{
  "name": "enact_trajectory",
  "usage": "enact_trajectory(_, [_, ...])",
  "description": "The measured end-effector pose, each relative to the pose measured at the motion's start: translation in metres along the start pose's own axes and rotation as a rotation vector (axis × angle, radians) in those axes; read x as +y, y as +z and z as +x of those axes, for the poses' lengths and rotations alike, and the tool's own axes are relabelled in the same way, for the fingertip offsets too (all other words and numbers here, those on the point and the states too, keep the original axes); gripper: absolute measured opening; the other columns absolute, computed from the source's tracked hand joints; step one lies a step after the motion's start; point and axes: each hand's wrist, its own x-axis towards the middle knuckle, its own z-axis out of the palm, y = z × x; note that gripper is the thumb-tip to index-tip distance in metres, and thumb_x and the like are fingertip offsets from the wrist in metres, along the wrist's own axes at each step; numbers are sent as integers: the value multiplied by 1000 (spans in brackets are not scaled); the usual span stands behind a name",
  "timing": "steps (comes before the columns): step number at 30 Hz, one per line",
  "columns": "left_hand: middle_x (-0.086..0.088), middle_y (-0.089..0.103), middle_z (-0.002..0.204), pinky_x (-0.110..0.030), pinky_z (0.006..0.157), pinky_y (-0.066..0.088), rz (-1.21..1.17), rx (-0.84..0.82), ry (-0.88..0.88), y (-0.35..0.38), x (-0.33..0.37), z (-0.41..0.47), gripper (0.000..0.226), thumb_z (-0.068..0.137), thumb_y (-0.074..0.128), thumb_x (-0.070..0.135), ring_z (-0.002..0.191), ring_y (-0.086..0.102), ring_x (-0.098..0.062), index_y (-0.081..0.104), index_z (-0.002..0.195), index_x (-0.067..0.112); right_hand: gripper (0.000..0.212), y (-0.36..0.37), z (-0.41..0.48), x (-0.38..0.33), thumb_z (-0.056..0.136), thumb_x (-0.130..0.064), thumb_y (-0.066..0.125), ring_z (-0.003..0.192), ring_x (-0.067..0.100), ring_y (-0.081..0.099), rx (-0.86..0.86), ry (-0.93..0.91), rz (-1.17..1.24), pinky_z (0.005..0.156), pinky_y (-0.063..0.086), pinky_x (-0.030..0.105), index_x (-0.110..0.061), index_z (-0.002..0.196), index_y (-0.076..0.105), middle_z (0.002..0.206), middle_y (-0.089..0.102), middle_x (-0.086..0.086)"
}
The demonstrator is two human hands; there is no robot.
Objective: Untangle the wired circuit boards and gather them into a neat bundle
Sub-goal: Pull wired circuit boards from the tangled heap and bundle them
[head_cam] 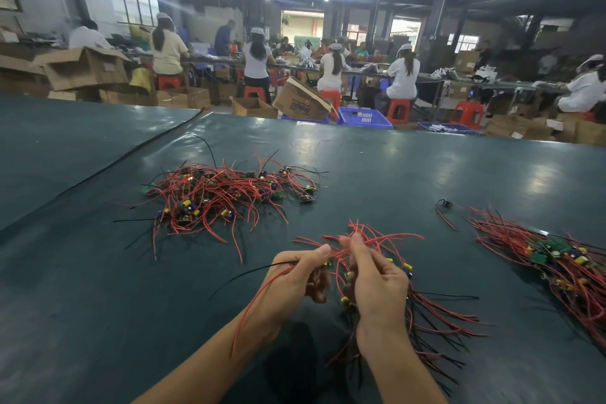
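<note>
Nearest the camera, the right hand (pixel 377 285) is closing its fingers (pixel 355 252) around a held bundle (pixel 426 315) of wired circuit boards, red and black leads fanning down to the right over the dark green table (pixel 98 289). Just beside it, the left hand (pixel 295 275) is pinching a red wire (pixel 252 302) and a black one, thumb and fingers shut on them. Well to the right, a sorted bundle (pixel 557 259) is lying on the table. Farther back on the left, a tangled pile (pixel 223 193) is sitting apart. Beyond the table, seated workers (pixel 403 72) are facing away.
</note>
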Motion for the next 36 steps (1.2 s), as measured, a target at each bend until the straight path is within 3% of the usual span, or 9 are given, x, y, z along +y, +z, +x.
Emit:
enact_trajectory(3, [-8,48,48,-19,47,39,-2,-13,11,-3,4,1,40,78,56,36,41,43,-15,49,50,9,28,-16,17,-13,92,-25,66,35,3,29,151,34,123,34,30,16,-19,68,79,49,41,-8])
enact_trajectory(6, [-9,47,48,-19,47,38,10,-14,19,-5,5,1,41,83,56,31,41,42,-15,49,48,12,29,-30,28,-20,93,-22,66,36,2,29,228,27,208,33,28,15,-17,67,77,51,43,-7])
enact_trajectory(13, [-8,49,53,-23,48,39,-24,37,15,-11,2,4,41,80,57,42,45,45,-16,54,47,17,28,-25,22,-18,91,-35,67,39,3,30,176,-6,176,35,29,17,-18,71,77,54,45,-9])
enact_trajectory(16, [-7,50,55,-24,46,37,-42,77,15,-12,0,6,43,82,55,46,45,45,-16,58,53,15,30,-19,17,-13,86,-42,69,38,3,30,44,64,81,35,28,17,-19,70,78,52,46,-10])
enact_trajectory(20, [-8,51,52,-22,44,39,40,73,58,-9,-7,8,45,81,53,50,44,47,-15,63,63,9,29,-3,-1,-3,76,-46,70,43,3,43,-199,7,-81,44,36,15,-20,68,79,54,59,-6])
enact_trajectory(24, [-2,54,50,-21,45,39,138,-43,126,-7,-16,7,44,89,60,48,43,49,-12,65,73,7,24,2,-6,0,90,-23,67,67,15,67,-237,-69,-150,71,56,33,-22,69,79,69,74,5])
enact_trajectory(27, [3,59,53,-18,51,41,268,-159,160,-8,-22,3,34,90,57,47,48,54,-9,67,77,17,34,-2,-3,-4,92,-19,65,59,11,63,-155,-18,-117,57,52,23,-19,60,74,62,69,1])
enact_trajectory(32, [-4,59,57,-33,56,43,482,-225,172,-4,-23,-4,76,88,39,69,55,55,-12,66,89,-3,30,-18,14,-11,99,-20,56,44,13,63,6,64,-25,38,49,23,-6,74,63,56,68,3])
enact_trajectory(36, [-15,56,61,-43,57,46,693,-276,339,-7,-20,-7,68,95,33,62,56,55,-26,64,81,3,33,-36,30,-10,101,-25,54,38,11,57,67,10,-220,37,46,21,-7,75,66,52,64,-2])
